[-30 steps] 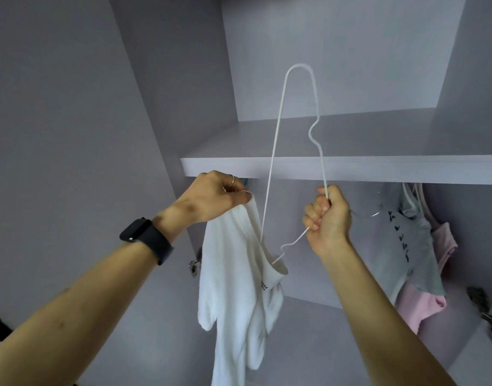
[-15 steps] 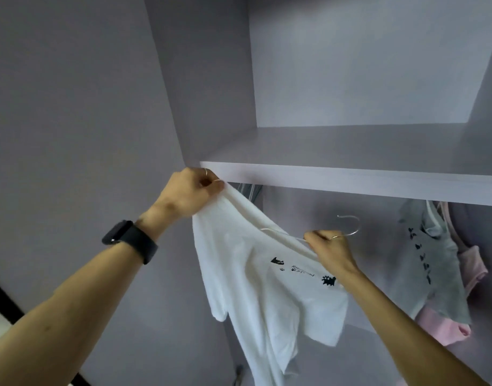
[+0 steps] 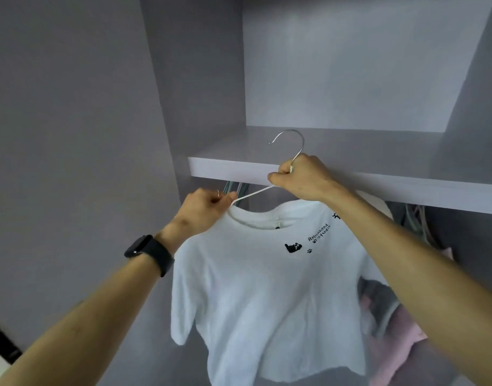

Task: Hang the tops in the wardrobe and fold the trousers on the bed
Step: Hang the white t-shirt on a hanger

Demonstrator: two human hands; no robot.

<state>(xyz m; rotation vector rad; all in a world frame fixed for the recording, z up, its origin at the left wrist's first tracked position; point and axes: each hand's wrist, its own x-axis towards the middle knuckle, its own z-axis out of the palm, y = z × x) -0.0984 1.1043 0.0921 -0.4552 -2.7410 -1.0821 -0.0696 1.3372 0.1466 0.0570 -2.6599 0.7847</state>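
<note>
The hanger (image 3: pixel 253 194) is gripped by the right hand (image 3: pixel 300 179), the shirt (image 3: pixel 267 288) collar pinched by the left hand (image 3: pixel 208 208); clothes (image 3: pixel 406 339) beyond are obscured.

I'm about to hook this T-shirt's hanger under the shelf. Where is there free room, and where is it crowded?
Free: the bare top of the pale lilac shelf; below it, the seemingly open gap behind the white T-shirt, between the thin grey-green hangers on the left and the grey and pink hung tops. Crowded: that right end.

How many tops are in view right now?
3: the white T-shirt on the hanger, centre; a grey top and a pink top at lower right, partly hidden. More may be hidden.
</note>
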